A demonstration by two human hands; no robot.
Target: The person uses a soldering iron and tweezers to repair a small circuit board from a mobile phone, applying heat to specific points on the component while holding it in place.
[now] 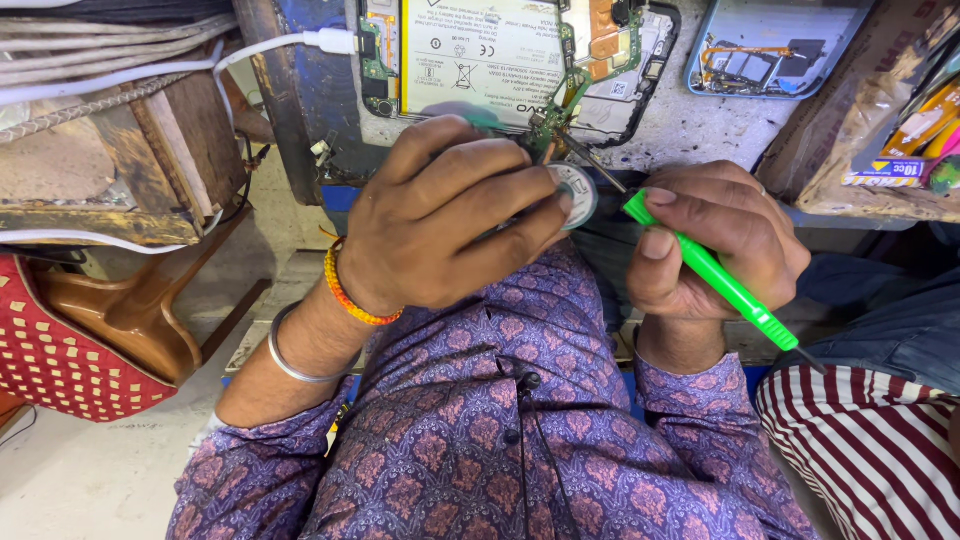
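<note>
Small round metal tin: located at centre of the frame, just below the table edge, pinched between the fingertips of the left hand. Left grip closed around the tin; only its right rim shows past the fingers.

Green-handled screwdriver: held in the right hand, grip closed on the handle with thumb on top. Handle runs down toward the lower right; the dark metal shaft points up-left, its tip at the tin's upper edge, near the circuit board.

Opened phone: lies at upper centre on the table, back cover off, white battery and green board exposed. Its lower edge sits just above the left knuckles; little room between hands and phone.

A white cable enters the phone from the upper left. A second opened phone shell, blue-rimmed, lies upper right, apart from the first. A cardboard box closes the right edge.

Open floor shows at lower left, beside a red patterned bag. Another person's striped trouser leg crowds the lower right.
</note>
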